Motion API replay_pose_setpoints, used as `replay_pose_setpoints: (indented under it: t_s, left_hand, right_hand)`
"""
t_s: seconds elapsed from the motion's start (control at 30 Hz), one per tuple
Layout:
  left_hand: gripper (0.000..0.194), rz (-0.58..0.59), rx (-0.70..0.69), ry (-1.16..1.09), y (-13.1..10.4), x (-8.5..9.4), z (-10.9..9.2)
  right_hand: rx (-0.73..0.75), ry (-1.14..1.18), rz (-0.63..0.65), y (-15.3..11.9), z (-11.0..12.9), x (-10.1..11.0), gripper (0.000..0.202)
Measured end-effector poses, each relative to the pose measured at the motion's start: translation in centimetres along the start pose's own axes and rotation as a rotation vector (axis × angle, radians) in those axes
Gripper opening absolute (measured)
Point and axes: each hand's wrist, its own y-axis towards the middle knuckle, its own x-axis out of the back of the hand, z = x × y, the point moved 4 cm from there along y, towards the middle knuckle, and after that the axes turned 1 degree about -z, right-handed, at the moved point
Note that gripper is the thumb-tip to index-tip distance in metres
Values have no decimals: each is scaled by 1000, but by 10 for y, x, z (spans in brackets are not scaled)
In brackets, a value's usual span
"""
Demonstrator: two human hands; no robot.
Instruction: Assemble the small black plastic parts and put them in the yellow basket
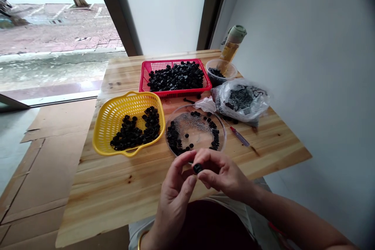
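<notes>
A small black round plastic part (pixel 197 168) is pinched between the thumb and index finger of my right hand (pixel 224 172). My left hand (pixel 175 187) is curled against the same part from the left, its thumb tip just below it and its index fingertip partly hidden behind the right fingers. Just beyond both hands is a clear round tray (pixel 225 134). Inside it, black round parts (pixel 173 136) line the sides, and thin metal pins (pixel 193 122) lie toward the back.
A yellow basket (pixel 101 125) and a red basket (pixel 142 77) hold black parts. At right are a plastic bag (pixel 260 103) of dark pieces, a clear tub (pixel 233 71), a bottle (pixel 231 45) and a screwdriver (pixel 240 137). A wall (pixel 307 66) borders the table (pixel 131 195).
</notes>
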Motion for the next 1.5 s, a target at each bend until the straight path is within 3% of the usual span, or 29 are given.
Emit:
replay_pose_setpoints:
  t_s: [0.17, 0.43, 0.63, 0.8, 1.2, 1.5]
  left_hand:
    - [30, -64, -27, 108, -3, 11, -2]
    - [23, -60, -25, 132, -2, 10, -5]
    - [18, -55, -29, 154, 0, 6, -5]
    - [18, -63, -12, 150, 3, 7, -2]
    - [18, -80, 4, 176, 3, 11, 2]
    - [18, -95, -30, 175, 3, 9, -3]
  right_hand:
    - [380, -533, -21, -1, 25, 5, 14]
    - [691, -769, -30, -7, 38, 3, 21]
    - [737, -782, -71, -6, 31, 9, 18]
    - [693, -788, -79, -2, 23, 19, 17]
    - [738, -850, -129, -5, 32, 21, 19]
    - [606, -756, -163, -3, 24, 23, 15]
